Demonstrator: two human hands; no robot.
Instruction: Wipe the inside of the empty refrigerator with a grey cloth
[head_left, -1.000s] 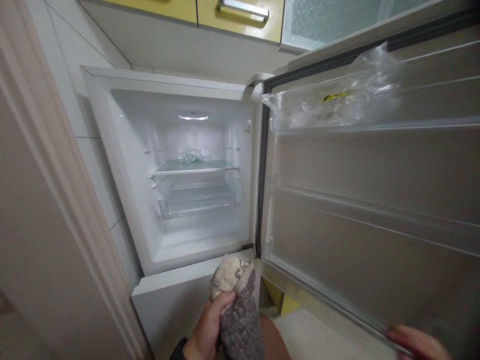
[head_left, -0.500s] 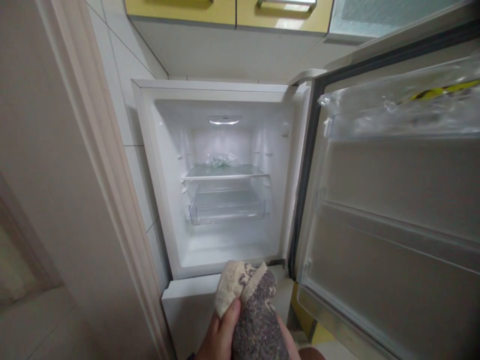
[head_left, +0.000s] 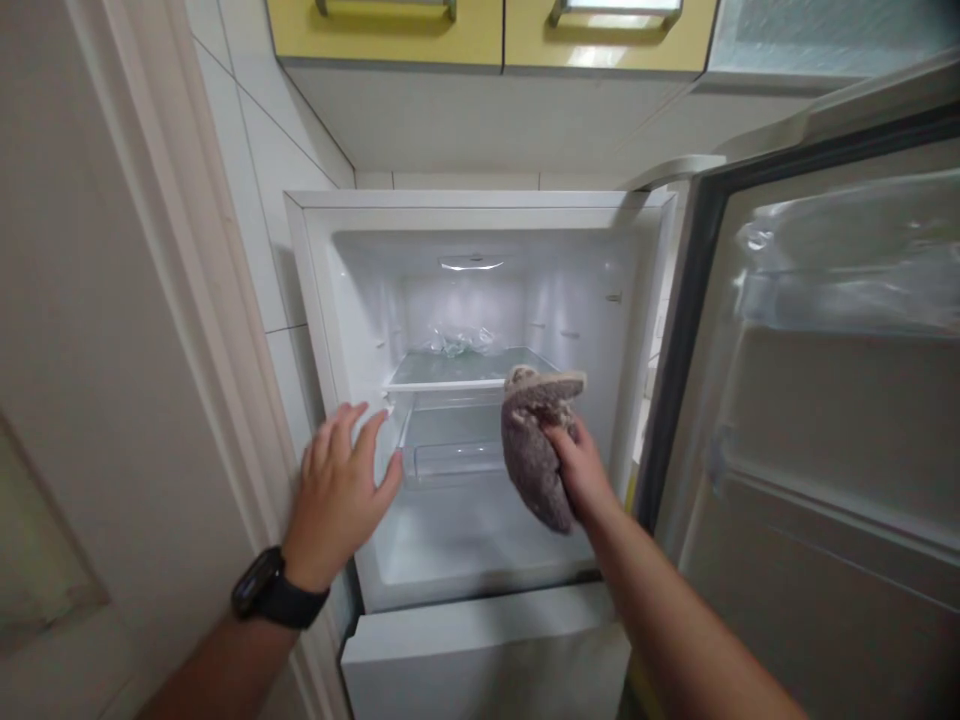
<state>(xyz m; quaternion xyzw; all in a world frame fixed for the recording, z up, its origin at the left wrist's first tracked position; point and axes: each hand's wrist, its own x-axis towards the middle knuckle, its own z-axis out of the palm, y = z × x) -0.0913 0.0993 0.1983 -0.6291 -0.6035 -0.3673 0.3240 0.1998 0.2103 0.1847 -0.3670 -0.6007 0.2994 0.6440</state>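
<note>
An open fridge (head_left: 480,215) stands in front of me with its light on. My right hand (head_left: 581,472) reaches inside it, closed on a grey and beige speckled cloth (head_left: 531,450). The cloth hangs just in front of the right end of the glass shelf (head_left: 442,375). My left hand (head_left: 341,490), with a black watch on the wrist, is open with fingers spread. It rests at the fridge's left inner edge, next to the shelf's left corner. A clear drawer (head_left: 450,458) sits under the shelf.
The fridge door (head_left: 825,480) stands open on the right, with clear plastic (head_left: 847,260) in its top rack. Crumpled clear plastic (head_left: 459,342) lies at the back of the glass shelf. Yellow cabinets (head_left: 487,30) hang above. A door frame (head_left: 187,300) is close on the left.
The cloth has gone from low in front of the fridge up into the compartment, now in my right hand. My left hand has come up to the fridge's left edge.
</note>
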